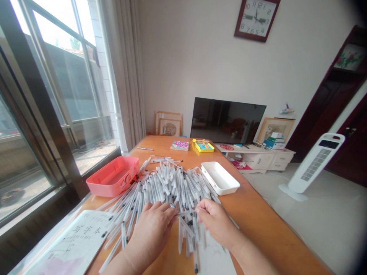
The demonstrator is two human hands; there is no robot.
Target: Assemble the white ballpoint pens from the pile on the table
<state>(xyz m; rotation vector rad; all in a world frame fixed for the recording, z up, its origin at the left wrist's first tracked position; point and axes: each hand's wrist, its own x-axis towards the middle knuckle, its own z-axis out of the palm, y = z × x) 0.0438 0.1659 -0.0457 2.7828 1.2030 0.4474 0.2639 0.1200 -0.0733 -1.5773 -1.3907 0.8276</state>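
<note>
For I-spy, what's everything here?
pens: many, translucent, tabletop
table: one, orange, centre
left box: one, coral, tabletop
right box: one, white, tabletop
notebook: one, white, tabletop
paper: one, white, under pens
book: one, pink, tabletop
tray: one, yellow, beside book
television: one, black, behind table
cabinet: one, white, behind table
clock: one, brown, wall
fan: one, white, right
curtain: one, grey, left
window: one, dark-framed, left
left hand: one, over pens
right hand: one, over pens

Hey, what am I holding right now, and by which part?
A translucent pen: your left hand grips one end; your right hand is at the other, though whether it grips is unclear.
</note>
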